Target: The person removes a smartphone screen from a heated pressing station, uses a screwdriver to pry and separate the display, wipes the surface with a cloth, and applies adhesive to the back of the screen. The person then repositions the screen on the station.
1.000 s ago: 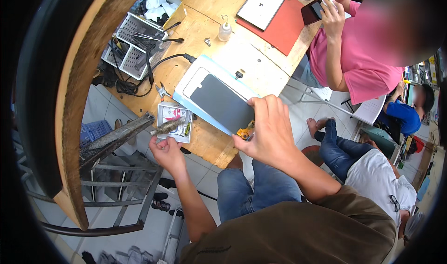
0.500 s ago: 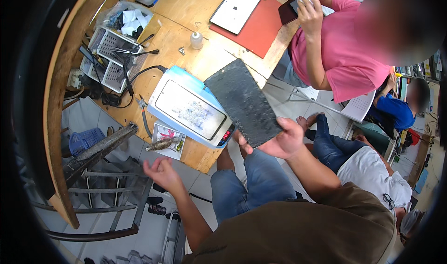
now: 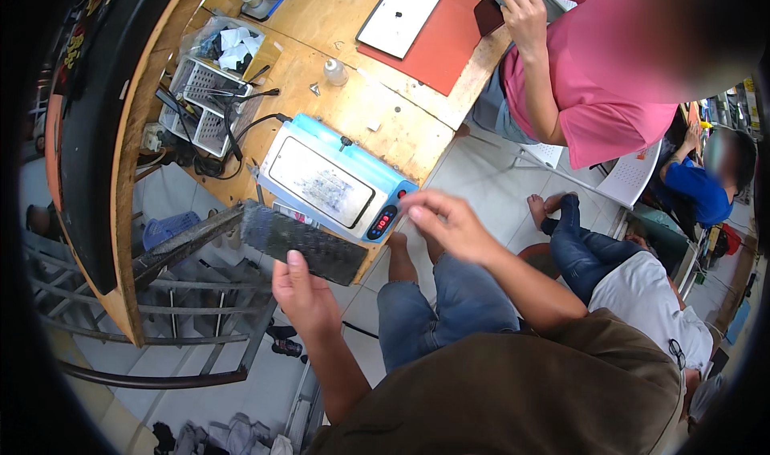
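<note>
We hold a dark panel [image 3: 306, 245] beside a blue machine [image 3: 359, 164], left of centre.
Left hand [image 3: 309, 298] clamped on it, right hand [image 3: 451, 224] seemingly empty; next likely needs steadiness.

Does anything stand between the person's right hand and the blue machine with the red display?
Nothing visible stands between the right hand and the blue machine; its display end faces that hand. The dark rectangular panel, held in the left hand, is off to the other side.

Left hand [image 3: 310, 301] holds a dark slab [image 3: 309, 248]; right hand [image 3: 455, 226] hovers near a blue machine [image 3: 330, 184] on the tabletop [image 3: 409, 122].
</note>
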{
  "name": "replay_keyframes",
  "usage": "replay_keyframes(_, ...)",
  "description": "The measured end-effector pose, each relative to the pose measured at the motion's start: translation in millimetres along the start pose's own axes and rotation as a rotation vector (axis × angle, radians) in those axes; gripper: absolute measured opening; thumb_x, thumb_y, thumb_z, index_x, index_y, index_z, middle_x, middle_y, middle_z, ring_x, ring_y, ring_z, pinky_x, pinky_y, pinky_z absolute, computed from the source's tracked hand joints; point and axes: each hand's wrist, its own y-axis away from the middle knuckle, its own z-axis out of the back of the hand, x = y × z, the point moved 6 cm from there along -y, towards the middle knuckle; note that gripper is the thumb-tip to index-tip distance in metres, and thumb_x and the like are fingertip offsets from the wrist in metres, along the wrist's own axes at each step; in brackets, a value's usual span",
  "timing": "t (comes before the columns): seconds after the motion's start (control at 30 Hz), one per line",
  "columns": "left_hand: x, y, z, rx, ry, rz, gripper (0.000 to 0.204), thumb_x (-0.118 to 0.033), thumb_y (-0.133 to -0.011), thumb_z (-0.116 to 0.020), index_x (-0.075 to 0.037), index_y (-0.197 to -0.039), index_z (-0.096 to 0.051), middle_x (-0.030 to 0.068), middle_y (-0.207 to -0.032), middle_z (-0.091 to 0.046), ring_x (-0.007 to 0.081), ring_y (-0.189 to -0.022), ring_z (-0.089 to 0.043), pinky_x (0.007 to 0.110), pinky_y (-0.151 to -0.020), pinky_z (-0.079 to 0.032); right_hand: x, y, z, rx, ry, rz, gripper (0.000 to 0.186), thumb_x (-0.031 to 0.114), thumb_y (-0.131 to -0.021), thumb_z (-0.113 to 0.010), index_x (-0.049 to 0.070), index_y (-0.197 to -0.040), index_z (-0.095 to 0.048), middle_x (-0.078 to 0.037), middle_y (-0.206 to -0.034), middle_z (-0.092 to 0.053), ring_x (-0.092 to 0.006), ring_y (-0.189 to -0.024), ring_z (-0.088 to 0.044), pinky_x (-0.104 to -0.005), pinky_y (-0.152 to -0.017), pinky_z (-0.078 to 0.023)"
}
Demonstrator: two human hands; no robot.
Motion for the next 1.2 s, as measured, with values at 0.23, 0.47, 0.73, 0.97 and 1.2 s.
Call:
replay_keyframes(0.23,21.5,-9.7,21.3,0.009,0.100,0.045,0.027,-0.019,-0.112,-0.047,0.001,-0.127,-0.056,0.0121,-0.128,-0.065,0.0184,-0.115,-0.062,0.037,-0.103,-0.049,-33.4,-52.2,33.2,-0.113,0.519,-0.020,0.034,0.015,-0.083,-0.084,0.004,-0.112,-0.070,-0.008,-0.082,-0.059,-0.0227,-0.078,-0.060,-0.0355,-0.075,-0.052)
replay_keyframes(0.47,37.8,-15.5,15.5,0.017,0.113,0.069,0.033,-0.019,-0.112,-0.044,0.005,-0.133,-0.052,0.0165,-0.133,-0.063,0.0222,-0.121,-0.062,0.039,-0.108,-0.048,27.0,-52.9,-6.3,-0.158,0.291,0.253,0.010,0.008,-0.091,-0.071,0.002,-0.098,-0.066,-0.015,-0.084,-0.061,-0.0330,-0.078,-0.064,-0.0416,-0.071,-0.051)
replay_keyframes(0.73,32.4,-15.5,22.4,0.137,0.250,0.108,0.055,-0.028,-0.112,-0.040,0.014,-0.147,-0.030,0.0341,-0.149,-0.043,0.0416,-0.138,-0.048,0.053,-0.119,-0.038,83.6,-32.6,-42.0,-0.249,0.834,0.487,0.043,0.020,-0.085,-0.078,-0.001,-0.119,-0.061,-0.016,-0.105,-0.057,-0.0356,-0.096,-0.058,-0.0449,-0.080,-0.048)
replay_keyframes(0.97,26.0,-18.1,28.0,0.299,0.240,0.112,0.058,-0.029,-0.113,-0.037,0.013,-0.151,-0.022,0.0397,-0.156,-0.031,0.0491,-0.146,-0.037,0.057,-0.121,-0.034,77.3,-44.4,-78.3,-0.106,1.079,0.476,0.072,0.026,-0.078,-0.080,-0.007,-0.136,-0.053,-0.017,-0.108,-0.056,-0.0331,-0.100,-0.056,-0.0425,-0.088,-0.045)
replay_keyframes(1.2,22.9,-14.0,23.8,0.321,0.182,0.103,0.057,-0.028,-0.113,-0.038,0.012,-0.151,-0.023,0.0371,-0.156,-0.033,0.0463,-0.145,-0.040,0.057,-0.120,-0.034,74.4,-44.6,-77.6,-0.164,1.038,0.453,0.072,0.023,-0.078,-0.079,-0.011,-0.135,-0.052,-0.018,-0.105,-0.054,-0.0316,-0.095,-0.054,-0.0416,-0.081,-0.044)
